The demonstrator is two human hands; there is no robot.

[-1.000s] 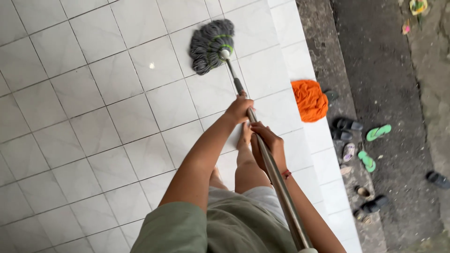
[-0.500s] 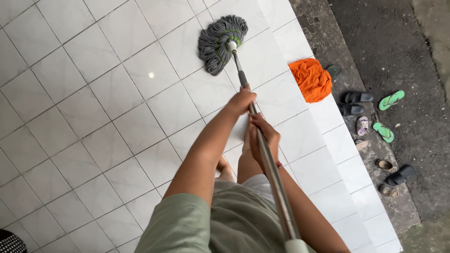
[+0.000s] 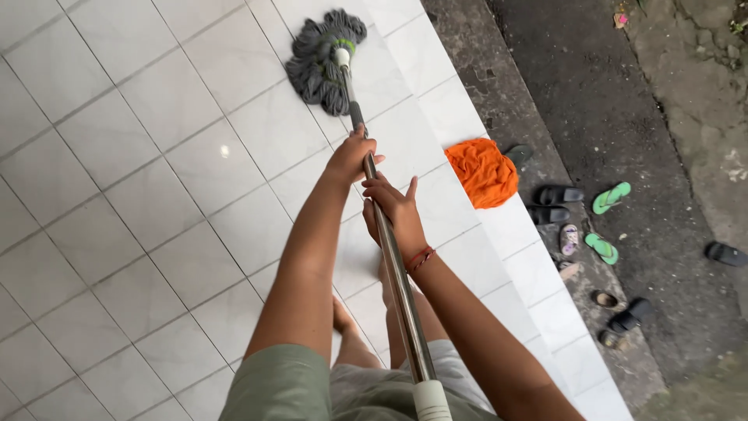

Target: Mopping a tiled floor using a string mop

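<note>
Grip: I see both hands closed round the mop handle (image 3: 386, 249), the left hand (image 3: 352, 158) higher up the shaft toward the head, the right hand (image 3: 393, 212) just below it, touching or nearly so.
Right hand detail: thumb and one finger lifted off the shaft; the hold looks looser there. A red band sits on that wrist.
Mop head: grey string mop head (image 3: 321, 56) lies flat on the white tiled floor (image 3: 117, 195), at 12 o'clock from the hands.
Technique, my judgement: I would seat the right hand fully, keep the strings spread flat, and draw in overlapping strokes away from the step edge.
Risk, my judgement: the tiled edge runs close at 2 o'clock of the mop head; a wide sweep could carry the strings over it.
Surroundings: orange cloth (image 3: 483, 171) at 3 o'clock of the hands, on the edge tiles; sandals (image 3: 580, 222) beyond it on the dark ground.
Hidden: handle's lower end is cut off by the frame; feet mostly covered by the arms and shorts.
Unclear: I cannot tell whether the floor is wet; one bright glint only.
</note>
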